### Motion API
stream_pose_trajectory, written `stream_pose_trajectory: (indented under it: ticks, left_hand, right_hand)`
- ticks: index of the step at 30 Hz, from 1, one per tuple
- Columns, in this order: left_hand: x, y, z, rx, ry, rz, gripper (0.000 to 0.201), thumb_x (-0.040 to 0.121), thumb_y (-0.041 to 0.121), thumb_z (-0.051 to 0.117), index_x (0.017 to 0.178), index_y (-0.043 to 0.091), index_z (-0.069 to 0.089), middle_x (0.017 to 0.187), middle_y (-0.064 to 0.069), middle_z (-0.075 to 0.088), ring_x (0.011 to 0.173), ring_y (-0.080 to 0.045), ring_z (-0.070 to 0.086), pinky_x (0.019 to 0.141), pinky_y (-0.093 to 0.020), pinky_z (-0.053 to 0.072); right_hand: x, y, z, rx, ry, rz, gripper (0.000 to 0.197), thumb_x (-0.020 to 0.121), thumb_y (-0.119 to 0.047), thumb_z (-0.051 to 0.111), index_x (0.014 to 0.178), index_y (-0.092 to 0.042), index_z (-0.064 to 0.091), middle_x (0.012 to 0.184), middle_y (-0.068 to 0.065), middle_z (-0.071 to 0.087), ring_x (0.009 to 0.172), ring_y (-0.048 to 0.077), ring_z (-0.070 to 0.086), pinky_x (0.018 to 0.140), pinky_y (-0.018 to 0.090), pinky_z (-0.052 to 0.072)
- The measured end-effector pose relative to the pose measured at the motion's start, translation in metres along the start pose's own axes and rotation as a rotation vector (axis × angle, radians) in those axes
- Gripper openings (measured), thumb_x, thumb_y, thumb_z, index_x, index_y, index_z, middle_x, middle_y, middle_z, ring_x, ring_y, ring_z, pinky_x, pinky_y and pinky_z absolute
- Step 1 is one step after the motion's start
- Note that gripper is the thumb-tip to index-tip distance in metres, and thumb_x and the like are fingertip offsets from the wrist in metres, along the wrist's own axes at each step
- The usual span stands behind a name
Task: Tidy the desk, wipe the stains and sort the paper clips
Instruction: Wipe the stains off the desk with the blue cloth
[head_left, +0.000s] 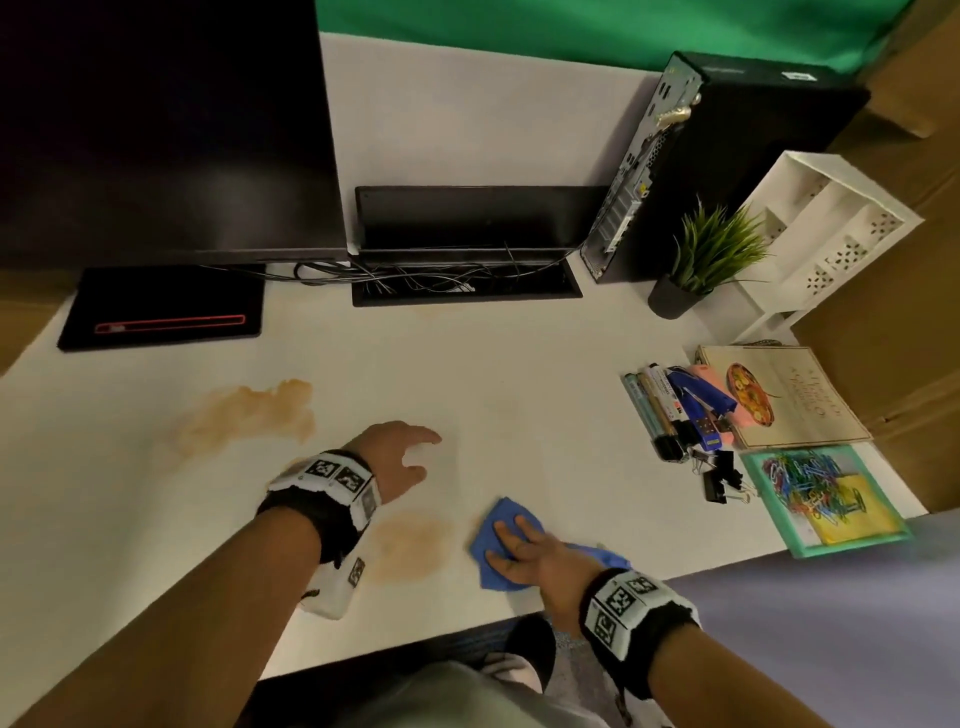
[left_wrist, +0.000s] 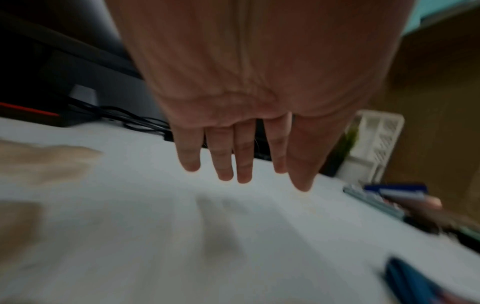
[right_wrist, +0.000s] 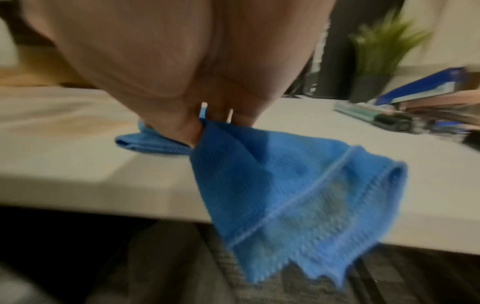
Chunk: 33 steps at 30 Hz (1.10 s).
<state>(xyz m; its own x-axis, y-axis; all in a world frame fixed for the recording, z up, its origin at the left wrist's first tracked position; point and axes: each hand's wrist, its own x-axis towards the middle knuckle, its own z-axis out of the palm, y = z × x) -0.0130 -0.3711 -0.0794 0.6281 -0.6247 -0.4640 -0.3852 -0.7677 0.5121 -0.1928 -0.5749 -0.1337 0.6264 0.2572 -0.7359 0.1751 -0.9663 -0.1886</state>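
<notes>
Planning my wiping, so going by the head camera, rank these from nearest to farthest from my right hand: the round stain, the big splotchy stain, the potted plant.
From the right hand:
1. Round stain, just left.
2. Big splotchy stain, far left, beyond the left hand.
3. Potted plant, at the back right.

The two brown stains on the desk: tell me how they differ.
The far stain is larger and ragged, spreading left of the left hand; the near stain is smaller, rounder and paler, beside the blue cloth. Both are brown and still unwiped.
</notes>
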Motion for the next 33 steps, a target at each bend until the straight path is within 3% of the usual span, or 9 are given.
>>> stream_pose_trajectory:
  ticks: [2, 5, 8, 11, 15, 20, 26, 30, 33]
  left_hand:
    - [-0.032, -0.030, -0.008, -0.041, 0.111, -0.071, 0.046, 0.093, 0.025, 0.056, 0.137, 0.030, 0.044, 0.139, 0.000, 0.044, 0.128, -0.018, 0.042, 0.107, -0.024, 0.030]
    - [-0.077, -0.088, -0.017, 0.009, 0.180, -0.275, 0.054, 0.088, 0.025, 0.062, 0.138, 0.025, 0.043, 0.140, -0.006, 0.041, 0.129, -0.022, 0.041, 0.108, -0.027, 0.030]
    - [-0.104, -0.138, -0.023, 0.079, 0.145, -0.494, 0.080, 0.081, 0.033, 0.071, 0.148, 0.021, 0.027, 0.152, -0.012, 0.024, 0.140, -0.028, 0.028, 0.114, -0.035, 0.026]
    - [-0.118, -0.165, -0.018, 0.124, 0.008, -0.627, 0.107, 0.076, 0.045, 0.073, 0.152, 0.020, 0.002, 0.159, -0.013, -0.003, 0.147, -0.028, 0.005, 0.119, -0.035, 0.017]
    - [-0.123, -0.174, -0.009, 0.106, -0.011, -0.625, 0.113, 0.072, 0.043, 0.078, 0.152, 0.023, 0.001, 0.159, -0.009, -0.010, 0.147, -0.029, 0.000, 0.119, -0.037, 0.017]
    - [-0.118, -0.173, -0.016, 0.088, -0.029, -0.636, 0.114, 0.070, 0.039, 0.081, 0.152, 0.024, 0.003, 0.159, -0.008, -0.010, 0.147, -0.029, -0.004, 0.120, -0.040, 0.013]
    - [-0.119, -0.175, -0.015, 0.047, -0.006, -0.635, 0.114, 0.068, 0.035, 0.083, 0.152, 0.025, 0.006, 0.159, -0.008, -0.008, 0.147, -0.027, -0.004, 0.119, -0.040, 0.014]
    - [-0.118, -0.175, -0.015, 0.071, -0.015, -0.648, 0.115, 0.067, 0.036, 0.083, 0.152, 0.026, 0.006, 0.159, -0.007, -0.008, 0.147, -0.026, -0.003, 0.119, -0.041, 0.016]
    - [-0.117, -0.175, -0.016, 0.076, -0.013, -0.653, 0.116, 0.066, 0.038, 0.083, 0.152, 0.027, 0.006, 0.159, -0.007, -0.008, 0.147, -0.026, -0.003, 0.119, -0.041, 0.017]
  right_hand:
    - [-0.012, 0.007, 0.013, -0.012, 0.012, -0.078, 0.083, 0.088, 0.005, 0.046, 0.153, -0.025, 0.005, 0.158, 0.001, -0.018, 0.145, 0.025, -0.019, 0.120, 0.035, 0.000]
    - [-0.021, 0.029, 0.000, 0.031, -0.017, 0.014, 0.076, 0.093, 0.006, 0.041, 0.152, -0.020, 0.002, 0.158, 0.005, -0.017, 0.146, 0.026, -0.015, 0.120, 0.033, -0.001]
    - [-0.003, 0.013, -0.019, 0.027, -0.012, 0.101, 0.078, 0.093, 0.006, 0.038, 0.152, -0.021, -0.005, 0.158, 0.005, -0.020, 0.145, 0.030, -0.016, 0.119, 0.040, 0.008]
    - [-0.002, -0.013, -0.006, -0.077, -0.014, -0.015, 0.079, 0.092, 0.000, 0.043, 0.153, -0.023, -0.002, 0.157, 0.005, -0.020, 0.144, 0.029, -0.020, 0.120, 0.039, 0.001]
    - [-0.024, 0.007, -0.007, -0.039, -0.016, -0.040, 0.072, 0.095, 0.000, 0.040, 0.152, -0.021, 0.002, 0.157, 0.004, -0.018, 0.144, 0.024, -0.019, 0.117, 0.028, -0.007]
    - [0.013, -0.017, -0.045, -0.044, -0.022, 0.152, 0.078, 0.093, 0.007, 0.033, 0.152, -0.022, -0.010, 0.157, 0.004, -0.024, 0.145, 0.031, -0.017, 0.119, 0.039, 0.010]
    - [-0.007, -0.016, -0.019, -0.034, -0.007, -0.020, 0.071, 0.097, 0.002, 0.034, 0.151, -0.017, -0.008, 0.149, -0.002, -0.029, 0.145, 0.028, -0.018, 0.119, 0.034, -0.005]
    - [0.017, -0.021, -0.051, 0.059, 0.015, 0.113, 0.072, 0.097, 0.007, 0.032, 0.151, -0.016, -0.009, 0.156, 0.005, -0.024, 0.145, 0.028, -0.017, 0.119, 0.036, 0.007]
    - [0.026, -0.047, -0.044, -0.006, -0.013, 0.042, 0.075, 0.094, 0.006, 0.035, 0.152, -0.016, -0.009, 0.156, 0.007, -0.023, 0.145, 0.031, -0.017, 0.119, 0.039, 0.006]
